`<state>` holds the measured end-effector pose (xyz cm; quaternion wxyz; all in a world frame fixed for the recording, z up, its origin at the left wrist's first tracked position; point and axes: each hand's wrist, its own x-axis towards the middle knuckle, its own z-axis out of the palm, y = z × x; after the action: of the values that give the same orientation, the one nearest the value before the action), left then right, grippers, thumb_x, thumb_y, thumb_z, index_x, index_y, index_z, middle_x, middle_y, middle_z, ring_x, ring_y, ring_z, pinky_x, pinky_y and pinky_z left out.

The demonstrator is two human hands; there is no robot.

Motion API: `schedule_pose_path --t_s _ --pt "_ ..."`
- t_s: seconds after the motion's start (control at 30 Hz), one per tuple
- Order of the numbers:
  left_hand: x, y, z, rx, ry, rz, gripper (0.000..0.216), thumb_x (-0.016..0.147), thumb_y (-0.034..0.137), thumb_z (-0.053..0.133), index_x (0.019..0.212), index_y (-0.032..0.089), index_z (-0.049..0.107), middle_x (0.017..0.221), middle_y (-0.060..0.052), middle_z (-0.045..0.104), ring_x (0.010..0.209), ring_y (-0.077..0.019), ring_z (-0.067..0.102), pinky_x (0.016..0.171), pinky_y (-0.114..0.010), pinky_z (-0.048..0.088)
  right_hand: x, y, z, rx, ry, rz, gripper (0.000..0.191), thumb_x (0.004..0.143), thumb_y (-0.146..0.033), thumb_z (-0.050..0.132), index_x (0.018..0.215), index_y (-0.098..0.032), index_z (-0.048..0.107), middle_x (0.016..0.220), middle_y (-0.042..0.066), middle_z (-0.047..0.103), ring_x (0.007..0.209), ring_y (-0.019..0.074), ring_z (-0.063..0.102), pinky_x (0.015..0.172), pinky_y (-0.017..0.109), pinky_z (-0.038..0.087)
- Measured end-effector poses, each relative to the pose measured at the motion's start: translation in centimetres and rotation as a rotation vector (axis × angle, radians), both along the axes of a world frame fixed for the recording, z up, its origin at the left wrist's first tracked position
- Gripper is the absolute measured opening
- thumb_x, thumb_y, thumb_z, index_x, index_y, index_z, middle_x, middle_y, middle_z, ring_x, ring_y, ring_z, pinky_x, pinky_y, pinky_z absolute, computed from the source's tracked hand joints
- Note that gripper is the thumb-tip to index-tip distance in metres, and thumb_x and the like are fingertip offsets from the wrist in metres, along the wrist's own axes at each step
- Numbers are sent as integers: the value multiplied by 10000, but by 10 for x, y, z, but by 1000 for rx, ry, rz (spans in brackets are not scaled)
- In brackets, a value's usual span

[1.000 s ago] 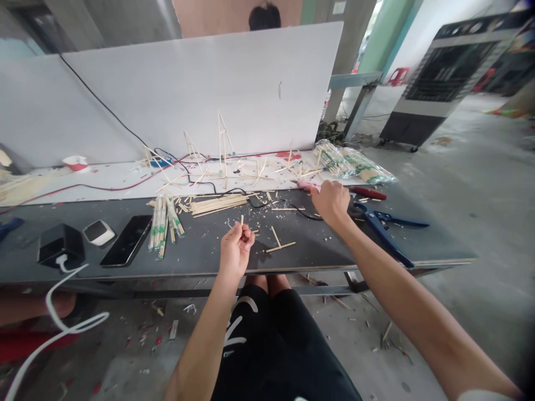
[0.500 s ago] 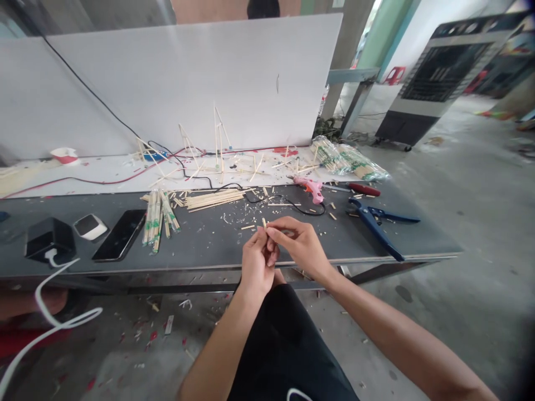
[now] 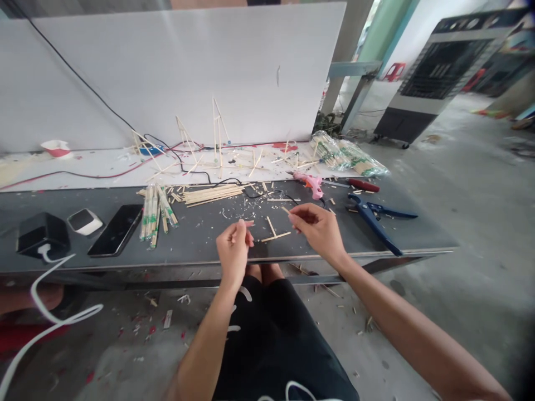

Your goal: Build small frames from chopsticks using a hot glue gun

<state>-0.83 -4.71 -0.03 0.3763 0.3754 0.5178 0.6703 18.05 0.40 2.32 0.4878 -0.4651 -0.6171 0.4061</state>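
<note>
Bamboo between the fingertips: the right hand point(image 3: 318, 229), just right of the frame's centre, pinches a short stick piece point(image 3: 286, 210) that pokes out up and to the left from its thumb and forefinger. Over to the left hand point(image 3: 234, 249), slightly lower and left of centre, fingers curled in with thumb and forefinger tips pressed together; whether a sliver sits between them is too small to tell. The two hands are apart, both hovering above the near edge of the dark tabletop point(image 3: 200, 245).

Between the hands, two loose sticks point(image 3: 273, 233) lie crossed on the dark surface. Up from the right hand, a pink glue gun point(image 3: 310, 184) rests on its side, black cord looping beside it. To its right, a red-handled tool point(image 3: 363, 185), and lower right of that, blue-handled cutters point(image 3: 378, 220).

Upper left of the hands, a flat pile of long sticks point(image 3: 213, 194), then wrapped chopstick packets point(image 3: 155, 211) fanned out. Further left, a black phone point(image 3: 116, 230), a small white device point(image 3: 84, 221) and a black box point(image 3: 42, 236) with a white cable point(image 3: 45, 301) trailing down the lower left.

Behind, on the white strip, thin stick frames point(image 3: 217, 131) stand upright before the white board point(image 3: 188, 72). A clear bag of sticks point(image 3: 346, 157) lies at the upper right of the table.
</note>
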Motion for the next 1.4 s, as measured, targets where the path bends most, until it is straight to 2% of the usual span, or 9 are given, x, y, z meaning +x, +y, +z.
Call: schedule_pose_path --t_s 0.13,0.33,0.53,0.73,0.97,1.07,1.2,1.3,1.4 --pt "-18 12 -3 39 220 69 421 917 538 600 892 146 749 576 -1 550 526 -107 513 510 -217 396 6 6 -10 1 -106 46 211 830 -376 696 884 -178 744 711 30 684 603 152 582 572 276 465" --pt "-18 16 -15 13 444 28 424 937 530 555 907 163 765 616 -18 602 542 -130 547 559 -229 420 -1 12 -25 26 -102 120 196 870 -362 642 916 -185 712 791 44 719 717 181 666 669 297 517" --pt "-22 14 -20 0 479 18 382 943 504 556 885 190 767 624 -23 615 563 -142 564 570 -226 410 -7 11 -26 8 -15 92 285 813 -342 724 1043 -191 649 908 68 776 893 225 733 811 339 561" --pt "-20 13 -18 -5 508 1 343 921 483 600 808 205 767 603 -27 619 556 -149 557 563 -232 391 -7 13 -34 24 -47 25 227 789 -385 747 891 -183 722 863 61 771 814 224 726 757 329 559" --pt "-19 13 -19 -8 642 25 300 934 412 598 796 206 769 590 -22 622 542 -145 541 580 -244 378 -4 13 -31 97 -221 54 182 873 -315 637 916 -203 774 904 44 784 820 211 718 775 324 537" --pt "-20 14 -13 70 739 -9 264 962 353 560 912 213 778 737 -43 668 618 -148 559 611 -256 410 -4 13 -23 157 -280 92 158 871 -280 629 943 -206 749 887 39 782 805 205 720 767 315 533" --pt "-16 21 11 292 969 -131 168 925 258 621 970 250 782 1051 -81 644 957 -216 564 862 -366 491 -6 12 -9 267 -412 128 131 833 -206 646 959 -211 683 792 17 752 738 189 702 734 294 506" --pt "-9 30 31 336 1123 -214 114 889 236 679 913 226 790 1064 -95 608 1054 -262 514 936 -452 484 -6 10 3 363 -512 127 118 819 -160 625 924 -206 655 787 23 723 741 182 679 713 281 481" --pt "-3 39 41 355 1201 -303 82 860 230 718 833 210 792 1077 -102 598 1087 -287 500 955 -482 485 -5 9 11 409 -573 118 135 803 -124 599 896 -203 656 786 31 699 731 179 645 696 282 462"
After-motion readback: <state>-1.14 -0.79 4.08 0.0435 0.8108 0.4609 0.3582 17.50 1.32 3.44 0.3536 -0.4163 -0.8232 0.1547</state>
